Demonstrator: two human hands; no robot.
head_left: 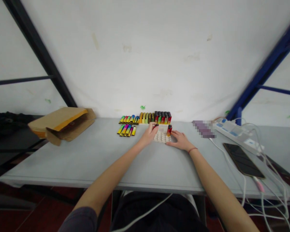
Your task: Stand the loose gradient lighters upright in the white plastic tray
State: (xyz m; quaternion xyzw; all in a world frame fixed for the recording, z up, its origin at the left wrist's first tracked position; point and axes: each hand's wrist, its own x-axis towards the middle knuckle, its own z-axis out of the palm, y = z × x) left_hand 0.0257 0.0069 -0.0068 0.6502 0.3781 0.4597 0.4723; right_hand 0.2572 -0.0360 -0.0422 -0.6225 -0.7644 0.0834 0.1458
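A small white tray (162, 137) with rows of round pockets lies on the grey table (87, 161) in front of me. My left hand (148, 134) is closed on a dark red lighter (155, 126) at the tray's left far corner. My right hand (180, 139) rests on the table against the tray's right edge, fingers bent, beside a red and orange lighter (169, 130) that stands upright in the tray. Behind the tray, colourful lighters (145, 118) lie and stand in a row along the wall, and a few more lighters (126, 130) lie in a short row to the left.
A brown cardboard box (60, 125) lies open at the back left. On the right are a white power strip (234, 132), a dark phone (243, 159) on a cable, and loose white cables (263, 187). A black frame bar and a blue frame bar flank the white wall.
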